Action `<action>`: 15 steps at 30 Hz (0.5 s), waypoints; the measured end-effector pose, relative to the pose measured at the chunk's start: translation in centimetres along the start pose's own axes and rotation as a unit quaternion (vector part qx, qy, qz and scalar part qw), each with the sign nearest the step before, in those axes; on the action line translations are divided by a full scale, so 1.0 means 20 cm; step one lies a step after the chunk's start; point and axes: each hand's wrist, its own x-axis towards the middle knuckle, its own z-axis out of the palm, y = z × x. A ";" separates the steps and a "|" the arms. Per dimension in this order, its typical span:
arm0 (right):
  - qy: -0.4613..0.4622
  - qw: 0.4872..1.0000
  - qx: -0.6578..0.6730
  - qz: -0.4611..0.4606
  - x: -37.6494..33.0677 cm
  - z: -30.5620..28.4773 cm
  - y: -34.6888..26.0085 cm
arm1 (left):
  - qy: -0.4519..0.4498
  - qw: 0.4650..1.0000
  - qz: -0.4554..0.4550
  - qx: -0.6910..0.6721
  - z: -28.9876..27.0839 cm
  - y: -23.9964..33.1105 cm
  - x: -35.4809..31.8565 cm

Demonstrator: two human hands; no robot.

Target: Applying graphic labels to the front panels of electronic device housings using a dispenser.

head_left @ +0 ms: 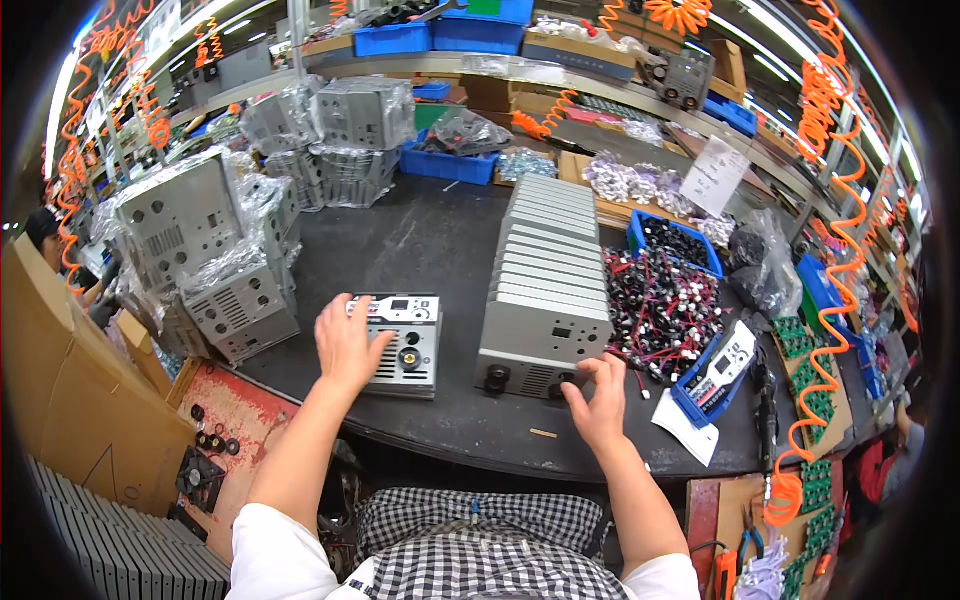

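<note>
Okay, on my feed the left hand (pixel 345 345) lies, fingers spread, over the left side of a flat grey metal panel with a white-and-black label strip (pixel 427 345), set on the black tabletop (pixel 400 230) near its front edge; can't tell if it's gripping. Right hand (pixel 603 408), fingers curled, at the front lower right corner of a row of upright grey metal panels (pixel 545 285); can't tell if it's clasping. Red-and-black wire pile with white connectors (pixel 660 310) just right of the row.

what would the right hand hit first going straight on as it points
Likely the front grey panel of the upright row; the right hand is at that panel's lower right corner, contact unclear.
</note>
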 end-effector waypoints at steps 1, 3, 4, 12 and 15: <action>-0.003 1.000 -0.003 0.006 0.00 -0.01 -0.01 | 0.000 0.989 0.029 -0.145 0.00 0.07 0.01; -0.011 1.000 -0.004 0.004 -0.02 -0.02 0.00 | -0.099 0.906 -0.028 -0.411 0.02 0.30 -0.01; -0.021 1.000 -0.001 0.007 -0.02 -0.02 0.00 | -0.128 0.838 -0.073 -0.526 0.06 0.42 -0.06; 0.097 0.957 -0.270 -0.054 0.15 -0.55 0.41 | -0.042 0.826 -0.214 -0.519 0.31 0.72 -0.16; 0.122 0.876 -0.459 0.082 0.18 -0.82 0.67 | -0.037 0.773 -0.200 -0.601 0.30 0.75 -0.16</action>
